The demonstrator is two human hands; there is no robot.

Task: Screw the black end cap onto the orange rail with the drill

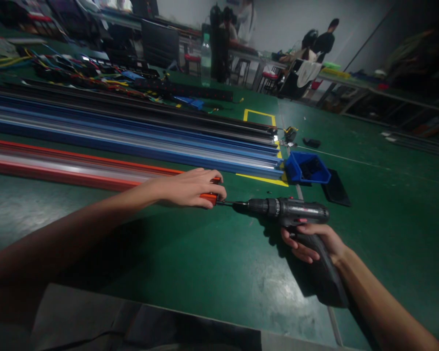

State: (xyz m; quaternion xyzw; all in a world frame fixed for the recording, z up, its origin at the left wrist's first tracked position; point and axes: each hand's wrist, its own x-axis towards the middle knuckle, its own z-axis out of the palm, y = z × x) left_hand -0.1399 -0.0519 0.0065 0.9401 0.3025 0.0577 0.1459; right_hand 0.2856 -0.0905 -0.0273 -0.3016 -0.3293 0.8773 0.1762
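Note:
My right hand (312, 241) is wrapped round the grip of a black cordless drill (300, 210), which lies level and points left. Its long thin bit (229, 203) reaches the end of a long orange-red metal profile (95, 168); whether it sits in a screw there I cannot tell. Over that same end my left hand (190, 189) is laid, fingers curled round the profile. Behind it run several blue profiles (168, 141) and a dark one (149, 112), side by side.
A blue bin (307, 168) with small dark parts stands beyond the drill, against a flat black object (335, 187). Yellow tape (259, 113) marks the green table (205, 263). Tangled wires (76, 73) and a clear bottle (206, 61) are farther back. People sit and stand in the background.

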